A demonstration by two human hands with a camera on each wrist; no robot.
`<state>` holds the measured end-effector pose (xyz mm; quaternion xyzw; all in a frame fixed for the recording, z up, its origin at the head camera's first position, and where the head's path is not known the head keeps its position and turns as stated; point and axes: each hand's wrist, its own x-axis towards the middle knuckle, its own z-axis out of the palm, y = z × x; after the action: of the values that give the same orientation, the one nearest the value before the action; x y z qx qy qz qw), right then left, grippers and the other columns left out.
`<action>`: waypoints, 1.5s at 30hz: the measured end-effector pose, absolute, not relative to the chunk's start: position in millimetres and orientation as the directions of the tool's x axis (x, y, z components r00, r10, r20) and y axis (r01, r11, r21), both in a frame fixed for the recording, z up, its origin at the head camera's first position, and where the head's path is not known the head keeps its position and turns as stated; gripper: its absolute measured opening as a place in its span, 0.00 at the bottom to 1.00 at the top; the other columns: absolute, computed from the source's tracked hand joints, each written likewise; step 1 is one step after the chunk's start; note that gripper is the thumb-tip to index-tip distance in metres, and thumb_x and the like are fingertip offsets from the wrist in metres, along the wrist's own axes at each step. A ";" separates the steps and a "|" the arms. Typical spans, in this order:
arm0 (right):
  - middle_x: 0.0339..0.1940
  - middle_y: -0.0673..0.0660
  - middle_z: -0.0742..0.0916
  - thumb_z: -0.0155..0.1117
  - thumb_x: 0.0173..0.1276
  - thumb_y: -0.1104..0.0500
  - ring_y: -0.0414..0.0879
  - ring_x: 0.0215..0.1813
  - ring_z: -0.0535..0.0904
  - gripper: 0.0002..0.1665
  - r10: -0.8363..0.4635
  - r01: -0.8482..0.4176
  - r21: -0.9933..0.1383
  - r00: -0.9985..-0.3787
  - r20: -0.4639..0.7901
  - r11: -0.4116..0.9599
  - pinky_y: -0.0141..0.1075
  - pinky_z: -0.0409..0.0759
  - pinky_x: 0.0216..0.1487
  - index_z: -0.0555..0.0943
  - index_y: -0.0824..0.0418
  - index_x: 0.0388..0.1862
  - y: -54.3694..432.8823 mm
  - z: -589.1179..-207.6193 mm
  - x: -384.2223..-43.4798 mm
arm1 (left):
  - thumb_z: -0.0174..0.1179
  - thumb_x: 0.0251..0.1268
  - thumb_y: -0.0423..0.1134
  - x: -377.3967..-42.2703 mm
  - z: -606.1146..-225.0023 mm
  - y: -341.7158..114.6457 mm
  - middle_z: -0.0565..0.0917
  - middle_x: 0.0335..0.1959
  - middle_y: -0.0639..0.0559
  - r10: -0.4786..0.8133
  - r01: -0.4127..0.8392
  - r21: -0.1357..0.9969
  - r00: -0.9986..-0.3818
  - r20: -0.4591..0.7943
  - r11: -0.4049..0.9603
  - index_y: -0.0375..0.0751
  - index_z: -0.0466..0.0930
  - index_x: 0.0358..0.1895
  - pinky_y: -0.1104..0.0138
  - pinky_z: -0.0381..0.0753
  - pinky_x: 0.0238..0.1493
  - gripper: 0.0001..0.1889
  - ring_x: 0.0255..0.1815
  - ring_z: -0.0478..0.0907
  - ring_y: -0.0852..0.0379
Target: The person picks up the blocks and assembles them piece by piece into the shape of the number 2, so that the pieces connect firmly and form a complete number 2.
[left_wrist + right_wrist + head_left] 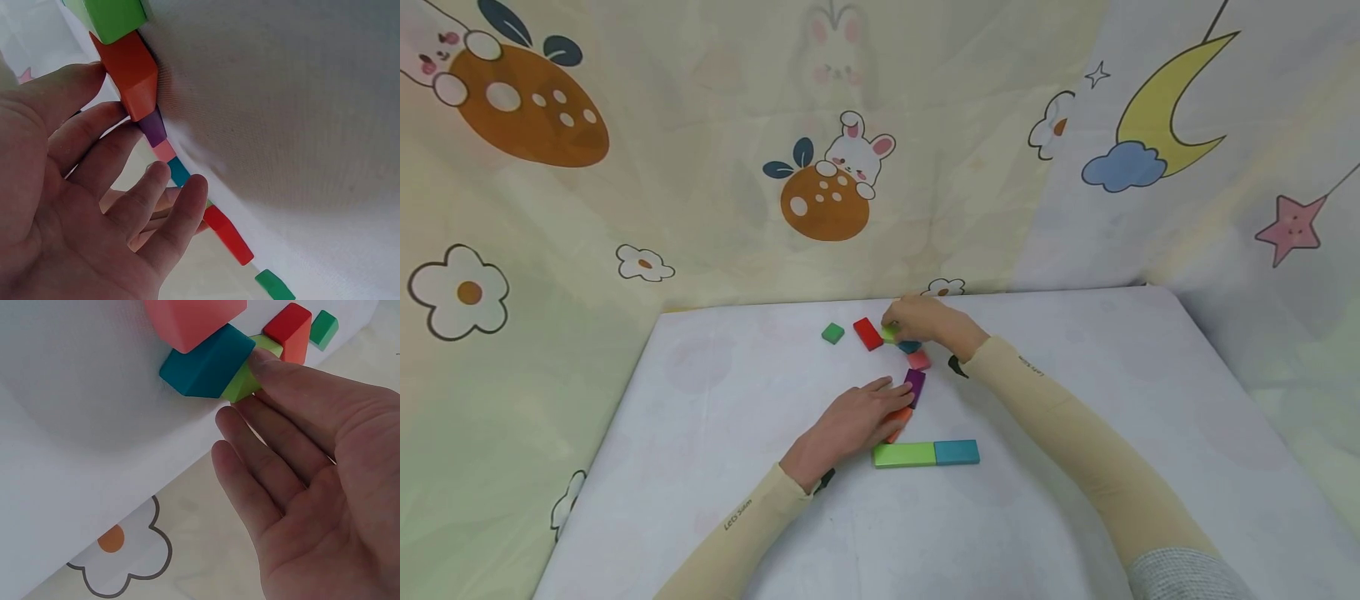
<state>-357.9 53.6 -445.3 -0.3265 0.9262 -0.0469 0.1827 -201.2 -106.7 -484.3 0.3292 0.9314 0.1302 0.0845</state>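
At the far edge of the table, my right hand (934, 320) pinches a light green block (242, 386) between thumb and fingers. That block lies against a dark teal block (209, 362), which adjoins a pink block (919, 360). Nearer to me, my left hand (856, 419) has its fingers extended, thumb and fingertips touching the side of an orange block (132, 72) where it meets a purple block (915, 387). Together the blocks form a curved line. From the head view, my hands partly cover the orange, light green and teal blocks.
A red block (868, 334) continues the line at the far side, and a small green block (832, 333) lies left of it. In front, a long light green block (904, 455) stands end to end with a blue block (957, 452). Printed cloth hangs behind the white table (715, 433).
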 end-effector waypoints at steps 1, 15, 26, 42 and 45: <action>0.60 0.54 0.86 0.67 0.70 0.57 0.49 0.58 0.79 0.23 -0.624 -0.590 -0.206 -0.719 -0.308 0.781 0.41 0.81 0.62 0.82 0.55 0.63 53.6 -445.3 -357.5 | 0.62 0.71 0.50 -201.1 -484.3 -106.8 0.74 0.73 0.55 0.634 0.590 0.299 -0.770 -0.073 0.750 0.50 0.72 0.72 0.54 0.79 0.65 0.28 0.77 0.66 0.46; 0.60 0.53 0.86 0.64 0.72 0.58 0.49 0.59 0.81 0.20 -0.659 -0.636 -0.183 -0.692 -0.296 0.750 0.43 0.79 0.66 0.83 0.54 0.62 50.2 -450.3 -360.8 | 0.61 0.72 0.50 -201.0 -484.9 -106.3 0.74 0.73 0.55 0.631 0.590 0.292 -0.772 -0.069 0.753 0.50 0.72 0.72 0.53 0.80 0.64 0.28 0.77 0.66 0.46; 0.52 0.54 0.89 0.67 0.71 0.54 0.48 0.51 0.83 0.17 -0.632 -0.628 -0.096 -0.745 -0.214 0.772 0.41 0.83 0.57 0.86 0.57 0.56 39.9 -450.6 -353.6 | 0.61 0.72 0.50 -199.8 -483.9 -106.0 0.74 0.73 0.54 0.631 0.593 0.288 -0.773 -0.056 0.752 0.50 0.72 0.72 0.53 0.80 0.64 0.27 0.76 0.66 0.45; 0.44 0.53 0.90 0.65 0.72 0.51 0.46 0.44 0.83 0.14 -0.566 -0.568 -0.061 -0.795 -0.218 0.821 0.39 0.84 0.53 0.87 0.58 0.50 31.6 -448.7 -346.9 | 0.61 0.72 0.50 -200.5 -483.9 -106.6 0.74 0.72 0.54 0.640 0.604 0.292 -0.767 -0.042 0.742 0.49 0.73 0.71 0.53 0.81 0.63 0.27 0.76 0.67 0.45; 0.43 0.52 0.90 0.66 0.71 0.51 0.46 0.44 0.83 0.14 -0.571 -0.574 -0.053 -0.792 -0.216 0.817 0.39 0.84 0.52 0.87 0.57 0.49 31.5 -449.5 -346.7 | 0.60 0.72 0.50 -200.7 -485.0 -106.9 0.74 0.73 0.54 0.642 0.606 0.291 -0.765 -0.040 0.740 0.49 0.73 0.71 0.53 0.80 0.63 0.27 0.76 0.67 0.45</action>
<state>-346.7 31.5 -449.5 -0.3023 0.9466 0.0076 0.1115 -200.7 -106.9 -485.0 0.3354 0.9303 0.1315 0.0691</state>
